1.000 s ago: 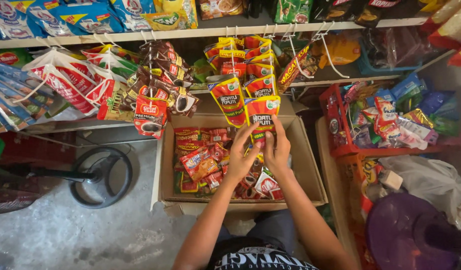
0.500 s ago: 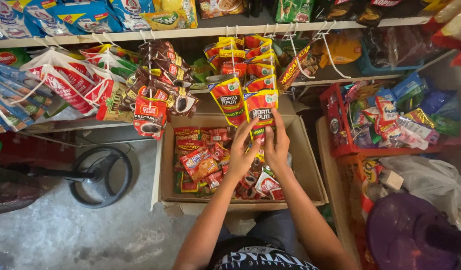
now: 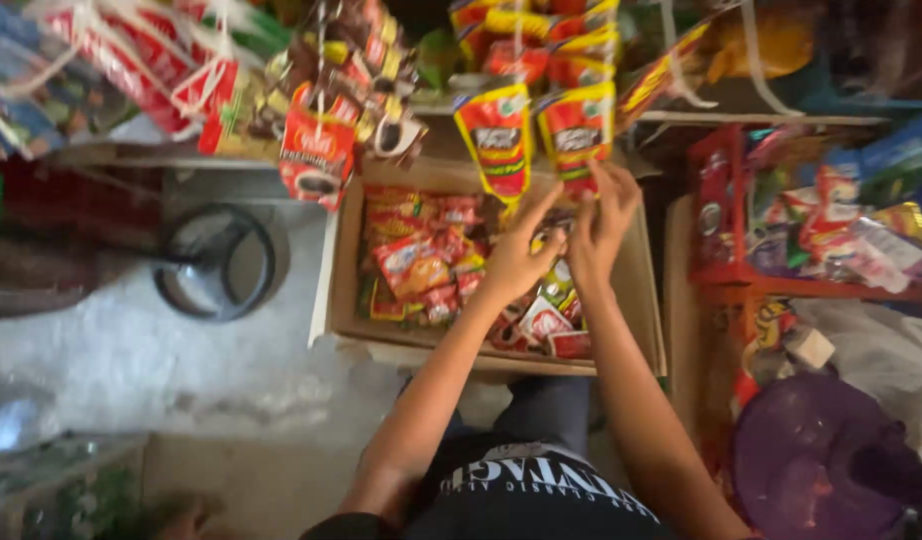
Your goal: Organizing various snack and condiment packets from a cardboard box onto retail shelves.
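Head view: a person stands over a stall display, both arms raised toward hanging snack sachets.
Change: compared with a moment earlier, the camera has tipped downward, so the upper shelf is out of frame and the box sits higher in view; both hands have stayed at the bottom end of the same hanging strip.
Meaning: the work remains at that strip; nothing has been torn off or set down.
Right hand (image 3: 603, 215): raised, fingers (image 3: 593, 172) pinched on the lower edge of the right sachet (image 3: 577, 128).
Left hand (image 3: 521, 255): just beside it, fingers half curled toward the same lower edge; whether they actually grip it cannot be told because of blur.
Right sachet: red and yellow, last of a strip hanging from above, over the far side of the box.
Axis: long axis vertical, top edge up at the strip, bottom edge pointing down into the hands; printed face toward the camera.
Left sachet (image 3: 496, 140): same kind, hangs just beside, untouched.
Box (image 3: 333, 270): open cardboard, on the floor below the hands, filled with loose red packets (image 3: 413, 262).
Red pouch (image 3: 316, 155): hangs left of the strips.
Floor (image 3: 131, 360): grey concrete, with a dark ring-shaped item (image 3: 213, 262) left of the box.
Purple tub (image 3: 821, 460): lower right.
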